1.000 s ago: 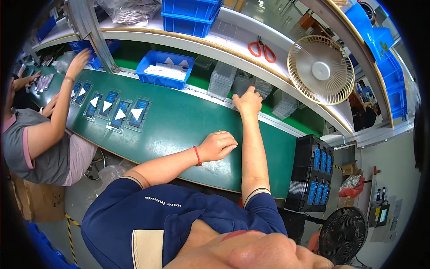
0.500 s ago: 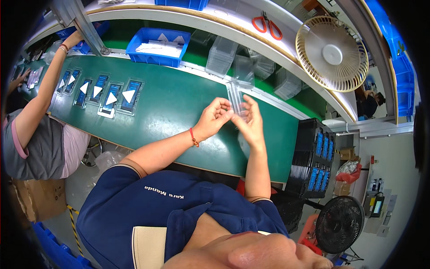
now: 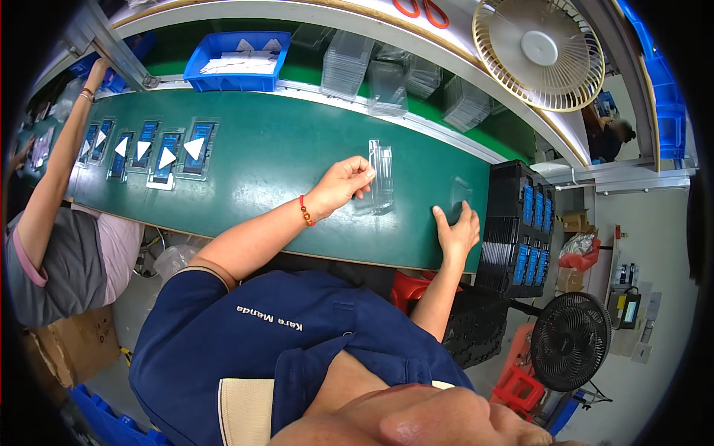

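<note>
My left hand (image 3: 346,184) pinches the edge of a clear plastic blister tray (image 3: 382,180), held upright over the green table. To its right, my right hand (image 3: 457,232) is low over the table with thumb and fingers apart. Just beyond those fingertips is another clear plastic piece (image 3: 461,191); whether they touch it is hard to tell. Over on the left lie several phone-like devices (image 3: 165,157) in clear trays, each with a white triangle on it.
Stacked clear trays (image 3: 346,65) and a blue bin (image 3: 236,63) of white pieces line the table's back. Black trays with blue-faced devices (image 3: 513,230) stand at its right end. A white fan (image 3: 538,49) hangs over the back right. A co-worker's arm (image 3: 63,160) reaches in at left.
My hands have parted: the right moved down and to the right, with a clear piece now beyond it. The left keeps the blister tray. The whole view has shifted slightly.
</note>
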`<move>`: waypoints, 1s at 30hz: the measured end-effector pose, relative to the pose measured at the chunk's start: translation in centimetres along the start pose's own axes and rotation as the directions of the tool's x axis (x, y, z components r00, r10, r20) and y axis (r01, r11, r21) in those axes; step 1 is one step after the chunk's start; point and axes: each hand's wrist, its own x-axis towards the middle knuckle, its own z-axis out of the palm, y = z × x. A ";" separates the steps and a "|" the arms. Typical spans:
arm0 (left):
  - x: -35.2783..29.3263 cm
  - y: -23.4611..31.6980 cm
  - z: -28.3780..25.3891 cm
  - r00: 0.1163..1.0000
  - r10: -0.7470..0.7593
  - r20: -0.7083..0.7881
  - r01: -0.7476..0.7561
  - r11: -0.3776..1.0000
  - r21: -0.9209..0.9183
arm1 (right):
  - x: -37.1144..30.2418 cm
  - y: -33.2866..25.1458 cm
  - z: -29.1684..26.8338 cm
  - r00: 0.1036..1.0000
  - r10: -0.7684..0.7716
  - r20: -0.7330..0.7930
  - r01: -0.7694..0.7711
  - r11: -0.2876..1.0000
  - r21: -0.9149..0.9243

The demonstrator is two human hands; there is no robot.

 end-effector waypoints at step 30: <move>-0.7 -0.1 -0.7 0.984 0.019 0.175 0.016 0.980 -0.197 | -1.5 -10.3 -0.4 0.768 -0.430 0.475 -0.484 0.096 0.870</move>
